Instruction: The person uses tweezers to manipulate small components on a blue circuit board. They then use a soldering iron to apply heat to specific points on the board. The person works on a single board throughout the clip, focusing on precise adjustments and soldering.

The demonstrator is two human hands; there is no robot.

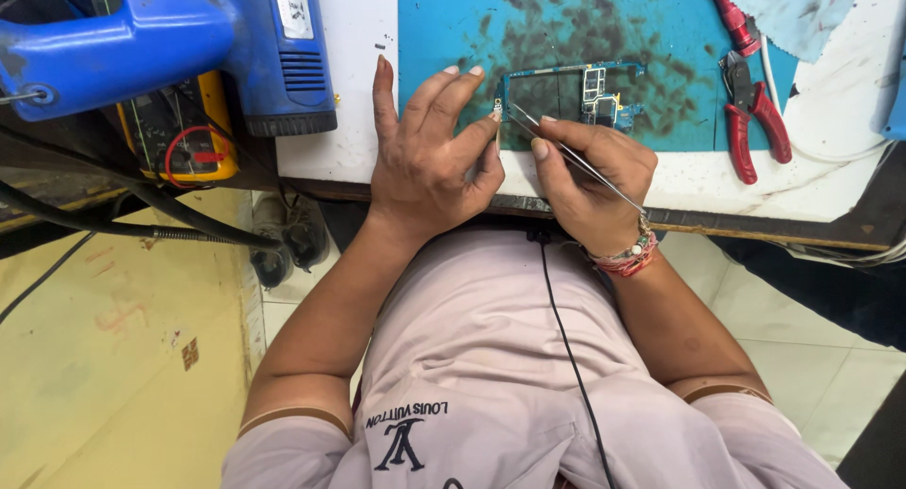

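A blue phone circuit board point(578, 91) lies on a stained teal mat point(566, 36) at the near edge of the white workbench point(349, 64). My right hand point(590, 182) pinches thin metal tweezers point(566, 154), their tips at the board's near left corner. My left hand point(429, 154) rests beside it with fingers spread, its fingertips touching the board's left end. A beaded bracelet point(630, 258) circles my right wrist.
A blue hot-air gun point(189, 36) sits at the left over a yellow multimeter point(184, 135). Red-handled pliers point(755, 121) lie to the right of the mat, with a blue cloth point(797, 12) beyond them. Black cables point(113, 220) hang at the left.
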